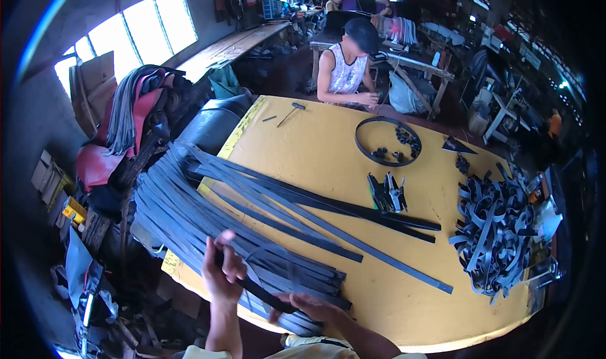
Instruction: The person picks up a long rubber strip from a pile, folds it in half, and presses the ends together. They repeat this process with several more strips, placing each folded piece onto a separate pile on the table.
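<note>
Near the front edge of the yellow table, a dark strip runs between my hands. My left hand is raised, its fingers curled round the upper end of the strip. Lower and to the right, my right hand is closed about the strip's other end, partly blurred. Beneath and behind them lies a large bundle of long dark strips, spread toward the left. A few longer strips stretch from it across the table.
A heap of curled strips lies at the right. Tools, a black hoop with small dark pieces, and a hammer rest farther back. Across the table is a co-worker in a dark cap. Material hangs at the left.
</note>
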A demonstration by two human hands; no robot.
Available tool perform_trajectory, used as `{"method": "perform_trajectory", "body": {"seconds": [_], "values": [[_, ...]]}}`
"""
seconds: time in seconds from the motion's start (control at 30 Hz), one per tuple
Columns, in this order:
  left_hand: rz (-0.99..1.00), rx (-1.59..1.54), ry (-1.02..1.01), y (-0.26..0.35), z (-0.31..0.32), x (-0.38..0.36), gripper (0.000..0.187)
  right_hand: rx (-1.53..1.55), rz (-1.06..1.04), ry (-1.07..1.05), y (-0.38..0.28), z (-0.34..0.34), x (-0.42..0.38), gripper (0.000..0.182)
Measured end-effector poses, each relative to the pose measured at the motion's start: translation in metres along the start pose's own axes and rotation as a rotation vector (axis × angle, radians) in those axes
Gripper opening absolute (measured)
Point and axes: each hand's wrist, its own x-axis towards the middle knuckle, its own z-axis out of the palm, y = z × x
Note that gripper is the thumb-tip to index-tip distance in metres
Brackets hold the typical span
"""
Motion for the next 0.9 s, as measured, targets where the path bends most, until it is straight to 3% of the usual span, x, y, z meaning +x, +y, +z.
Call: {"method": "perform_trajectory", "body": {"seconds": [0.07,0.1,0.17,0.2,0.27,0.33,0.47,0.53,0.73,0.8,0.9], "values": [[-0.117,-0.198,0.198,0.01,-0.006,0.004,0.045,-0.119,0.086,0.143,-0.011,0.021,-0.024,0.029],[-0.148,-0.372,0.141,0.008,-0.036,0.011,0.047,-0.322,0.252,0.326,-0.042,0.039,-0.032,0.025],[-0.059,-0.486,0.345,0.01,-0.081,0.023,0.044,-0.612,0.142,0.546,-0.057,0.043,-0.058,0.026],[-0.021,-0.504,0.423,0.012,-0.103,0.028,0.042,-0.549,0.155,0.546,-0.072,0.042,-0.076,0.026],[0.122,-0.44,0.311,0.011,-0.174,0.035,0.035,-0.621,0.297,0.639,-0.089,0.045,-0.109,0.024],[0.163,-0.367,0.331,0.011,-0.176,0.034,0.031,-0.578,0.356,0.682,-0.097,0.047,-0.133,0.025],[0.371,0.086,0.339,0.003,-0.139,0.033,0.022,-0.582,0.42,0.722,-0.1,0.049,-0.157,0.025],[0.394,0.132,0.268,-0.001,-0.134,0.033,0.021,-0.586,0.442,0.789,-0.1,0.048,-0.168,0.023],[0.367,0.219,0.346,-0.015,-0.122,0.035,0.02,-0.573,0.413,0.907,-0.11,0.059,-0.193,0.026],[0.378,0.209,0.339,-0.018,-0.121,0.037,0.02,-0.683,0.633,0.856,-0.123,0.062,-0.204,0.016],[0.355,0.219,0.336,-0.021,-0.113,0.036,0.018,-0.609,0.566,0.968,-0.125,0.068,-0.227,0.019]]}}
